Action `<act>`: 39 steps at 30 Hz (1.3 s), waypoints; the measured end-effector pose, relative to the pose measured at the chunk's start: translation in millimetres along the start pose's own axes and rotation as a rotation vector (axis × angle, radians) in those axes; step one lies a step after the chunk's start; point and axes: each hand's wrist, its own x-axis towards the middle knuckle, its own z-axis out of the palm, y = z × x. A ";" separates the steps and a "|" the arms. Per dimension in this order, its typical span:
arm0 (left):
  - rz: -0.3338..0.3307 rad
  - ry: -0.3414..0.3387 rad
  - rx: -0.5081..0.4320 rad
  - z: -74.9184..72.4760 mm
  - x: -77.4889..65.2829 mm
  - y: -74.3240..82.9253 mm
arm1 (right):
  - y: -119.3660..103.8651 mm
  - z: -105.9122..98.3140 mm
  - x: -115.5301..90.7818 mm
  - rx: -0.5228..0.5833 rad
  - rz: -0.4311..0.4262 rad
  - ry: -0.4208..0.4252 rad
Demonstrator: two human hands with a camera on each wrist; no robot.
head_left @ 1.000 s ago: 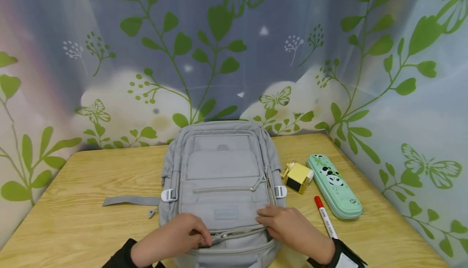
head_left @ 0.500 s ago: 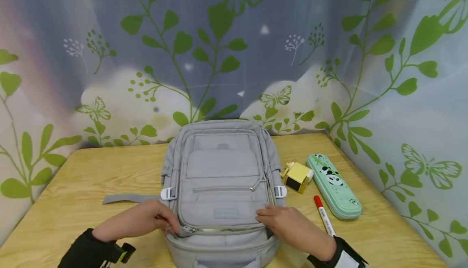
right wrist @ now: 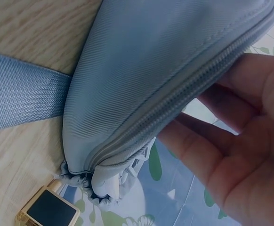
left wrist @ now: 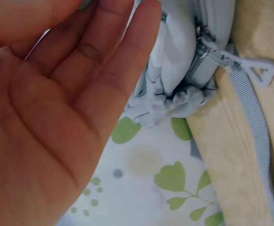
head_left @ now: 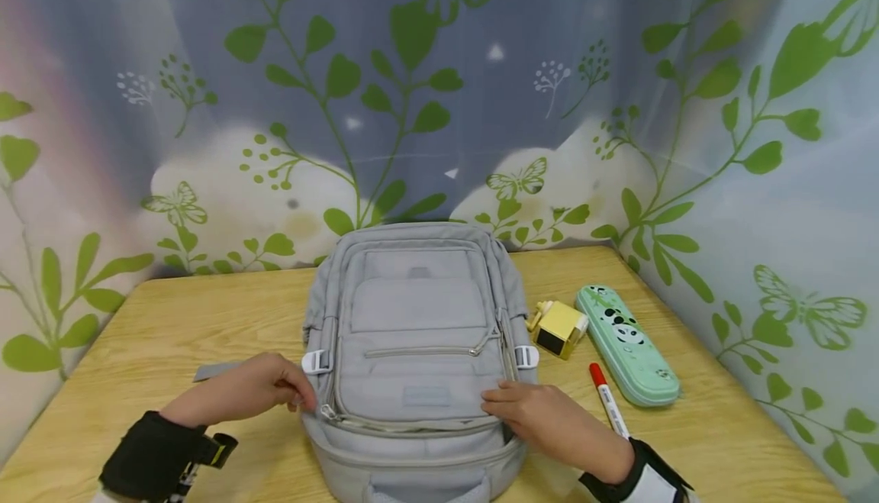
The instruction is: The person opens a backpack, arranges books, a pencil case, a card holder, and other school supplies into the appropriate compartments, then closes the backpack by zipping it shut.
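- We see a left hand (head_left: pixel 264 387) and a right hand (head_left: pixel 539 415), both bare.
- On the left wrist we notice a wide black band (head_left: pixel 147 453).
- From this band sticks out one small black piece (head_left: pixel 225 442), which has a yellow mark (head_left: pixel 219 456).
- The right wrist also wears a black band (head_left: pixel 623 474).
- Beside it we find a white patch (head_left: pixel 652 486); we cannot tell if it is sleeve.

Backpack (head_left: pixel 415 308) on table (head_left: pixel 206 320), marker (head_left: pixel 608 400) right (pencil case (head_left: pixel 628 346) beyond)
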 end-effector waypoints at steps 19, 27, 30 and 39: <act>0.030 0.106 0.171 20.3 -4.4 65.6 | -25.0 -26.4 37.7 -0.101 -0.203 -0.009; 0.031 0.108 0.148 20.6 -7.0 69.2 | -46.1 0.5 56.6 -0.315 -0.284 0.185; -0.001 0.135 0.154 15.4 -7.2 61.9 | -48.7 3.7 56.1 -0.321 -0.284 0.224; -0.070 0.225 0.223 8.6 -8.6 33.5 | -53.2 7.5 50.8 -0.265 -0.287 0.252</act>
